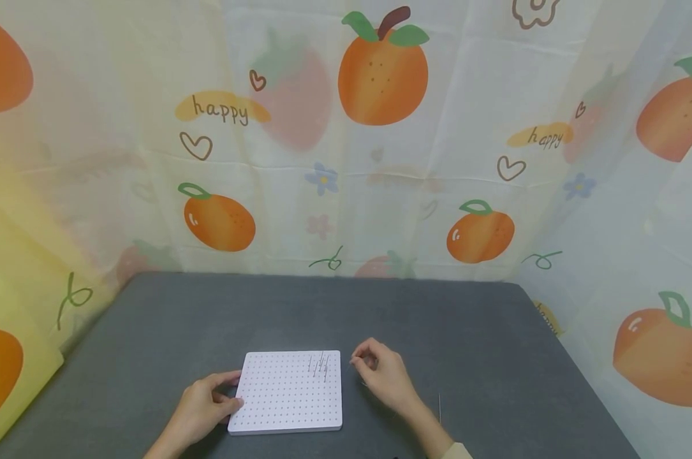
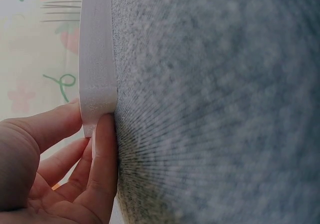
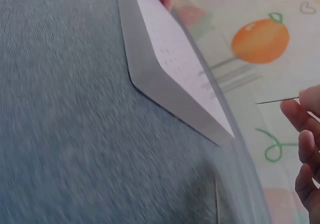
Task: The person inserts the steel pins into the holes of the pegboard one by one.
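Observation:
A white square board [image 1: 282,401] with rows of small holes lies on the dark table. Several thin metal pins [image 1: 325,373] stand upright in it near its back right corner. My left hand [image 1: 199,405] grips the board's left edge, with the thumb on the top side and a finger low against its side wall [image 2: 97,59]. Off the board's right side, my right hand [image 1: 386,376] is raised a little above the table. Between its thumb and index finger it pinches a thin pin [image 3: 275,101], whose free end points toward the board in the right wrist view.
A loose thin pin [image 1: 439,407] lies by the right forearm, and another pin [image 3: 217,201] shows on the cloth below the right hand. The grey tabletop [image 1: 323,306] ends at a curtain [image 1: 346,210] printed with oranges, which stands behind and on both sides.

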### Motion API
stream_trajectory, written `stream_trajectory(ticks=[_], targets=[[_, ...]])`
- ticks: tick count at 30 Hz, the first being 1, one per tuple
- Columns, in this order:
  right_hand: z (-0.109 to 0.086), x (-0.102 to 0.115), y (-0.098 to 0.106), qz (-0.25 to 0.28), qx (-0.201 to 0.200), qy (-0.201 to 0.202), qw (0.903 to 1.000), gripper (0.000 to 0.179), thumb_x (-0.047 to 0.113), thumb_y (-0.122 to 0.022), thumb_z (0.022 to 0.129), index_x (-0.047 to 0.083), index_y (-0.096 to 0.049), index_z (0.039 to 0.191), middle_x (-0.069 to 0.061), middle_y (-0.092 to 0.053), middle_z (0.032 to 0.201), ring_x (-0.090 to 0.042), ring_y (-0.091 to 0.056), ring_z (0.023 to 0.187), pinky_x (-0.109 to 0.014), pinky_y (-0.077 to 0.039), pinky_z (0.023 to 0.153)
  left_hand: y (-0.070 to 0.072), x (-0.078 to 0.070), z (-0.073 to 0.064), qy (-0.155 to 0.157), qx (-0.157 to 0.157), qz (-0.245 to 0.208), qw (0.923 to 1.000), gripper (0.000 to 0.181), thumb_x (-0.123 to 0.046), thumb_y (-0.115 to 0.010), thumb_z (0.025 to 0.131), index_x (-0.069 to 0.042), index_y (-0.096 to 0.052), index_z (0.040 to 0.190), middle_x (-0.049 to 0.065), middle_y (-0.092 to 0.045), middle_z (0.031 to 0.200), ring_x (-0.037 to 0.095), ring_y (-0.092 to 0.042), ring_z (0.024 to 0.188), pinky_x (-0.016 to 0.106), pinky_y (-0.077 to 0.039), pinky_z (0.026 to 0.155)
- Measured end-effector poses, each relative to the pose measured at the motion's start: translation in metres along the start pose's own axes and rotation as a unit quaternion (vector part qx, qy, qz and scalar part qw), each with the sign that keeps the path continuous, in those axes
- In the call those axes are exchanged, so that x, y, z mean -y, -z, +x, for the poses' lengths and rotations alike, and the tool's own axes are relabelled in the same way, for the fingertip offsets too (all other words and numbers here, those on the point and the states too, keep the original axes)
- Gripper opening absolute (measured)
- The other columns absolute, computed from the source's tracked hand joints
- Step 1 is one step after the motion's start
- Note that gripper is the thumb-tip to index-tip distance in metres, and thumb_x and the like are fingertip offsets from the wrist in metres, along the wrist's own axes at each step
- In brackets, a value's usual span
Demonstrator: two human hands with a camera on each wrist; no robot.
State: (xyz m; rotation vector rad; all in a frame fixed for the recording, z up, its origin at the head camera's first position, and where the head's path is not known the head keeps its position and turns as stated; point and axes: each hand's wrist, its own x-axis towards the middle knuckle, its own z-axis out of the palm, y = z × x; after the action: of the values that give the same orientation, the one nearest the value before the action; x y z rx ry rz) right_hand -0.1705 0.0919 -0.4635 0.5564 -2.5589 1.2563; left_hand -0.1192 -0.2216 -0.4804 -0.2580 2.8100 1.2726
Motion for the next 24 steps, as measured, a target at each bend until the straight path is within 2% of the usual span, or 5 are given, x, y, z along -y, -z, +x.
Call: stream_trajectory(ticks=[7,15,24], targets=[[0.000,0.008,-0.011,-0.001,-0.005,0.015,0.9999,0.010,0.009,-0.068,0.080,0.017,-0.063,0.082,0.011,-0.053,0.071,-0.003,-0.045,0.063,-0.018,-0.039,0.055,0.000,0.000,0.000,0.003,-0.001,0.000,1.0000,0.051,-0.004,-0.074,0.070,0.002,-0.059,0.118,0.016,-0.063,0.108,0.011,-0.059,0.062,0.026,-0.048,0.049],[0.004,0.006,-0.021,-0.020,-0.011,0.034,0.9992,0.008,0.010,-0.069,0.079,0.016,-0.063,0.081,0.012,-0.052,0.068,-0.002,-0.043,0.062,-0.017,-0.035,0.055,0.002,-0.002,-0.001,0.002,0.001,-0.006,1.0000,0.052,-0.003,-0.074,0.070,0.002,-0.058,0.118,0.017,-0.063,0.109,0.011,-0.060,0.063,0.026,-0.050,0.050],[0.005,0.002,-0.030,-0.035,0.005,0.022,0.9991,0.010,0.011,-0.069,0.078,0.018,-0.063,0.080,0.011,-0.053,0.068,-0.003,-0.044,0.062,-0.017,-0.034,0.056,0.002,-0.004,-0.002,0.005,0.002,-0.003,1.0000,0.051,-0.003,-0.074,0.070,0.002,-0.058,0.119,0.017,-0.063,0.108,0.011,-0.059,0.062,0.026,-0.049,0.049]])
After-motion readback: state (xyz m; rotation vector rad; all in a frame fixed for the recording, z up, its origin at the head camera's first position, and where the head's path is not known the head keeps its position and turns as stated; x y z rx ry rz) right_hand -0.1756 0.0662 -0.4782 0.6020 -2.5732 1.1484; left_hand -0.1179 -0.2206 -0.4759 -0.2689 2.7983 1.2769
